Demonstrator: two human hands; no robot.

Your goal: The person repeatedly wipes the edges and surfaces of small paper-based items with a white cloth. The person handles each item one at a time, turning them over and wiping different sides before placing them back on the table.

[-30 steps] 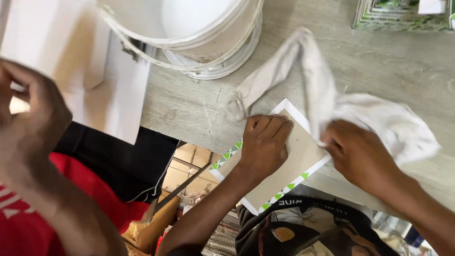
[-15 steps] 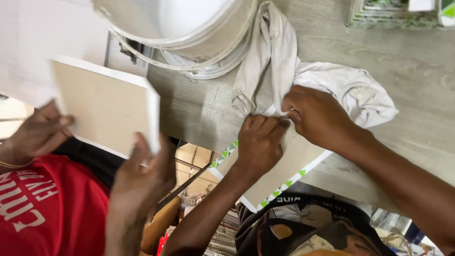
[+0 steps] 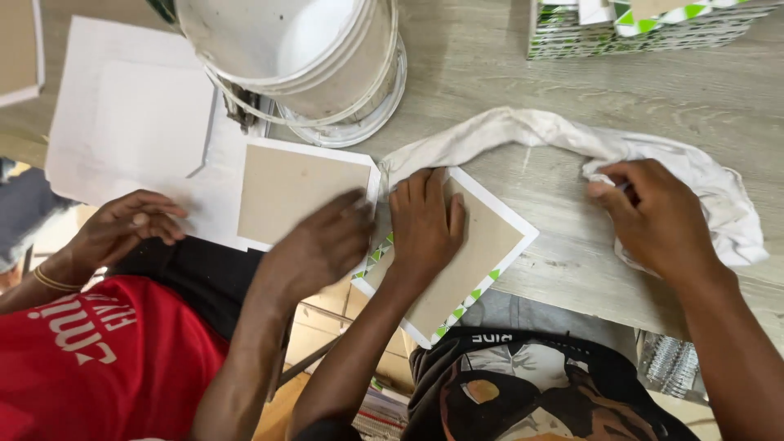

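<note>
Grey wooden planks make the table [image 3: 523, 65], and two people work side by side at its near edge.

The person's left hand [image 3: 425, 224] lies flat, fingers straight and close together, pressed on a brown board with a white and green patterned border [image 3: 482, 253]. The board hangs partly over the table edge, so I think the palm is there to keep it from sliding or tipping. The right hand [image 3: 653, 216] is curled and bunches one end of a white cloth [image 3: 523, 131] between thumb and fingers; the cloth runs in an arc from this hand to the far corner of the board, ready for wiping, as it seems.

Just beside the left hand, a co-worker's hand [image 3: 318, 245] presses a second board [image 3: 298, 188] onto white paper sheets [image 3: 131, 122]. The co-worker's other hand [image 3: 126, 224] rests on the paper edge. Behind them stands a white bucket [image 3: 294, 57], and a stack of patterned covers [image 3: 637, 24] lies at the far right.
</note>
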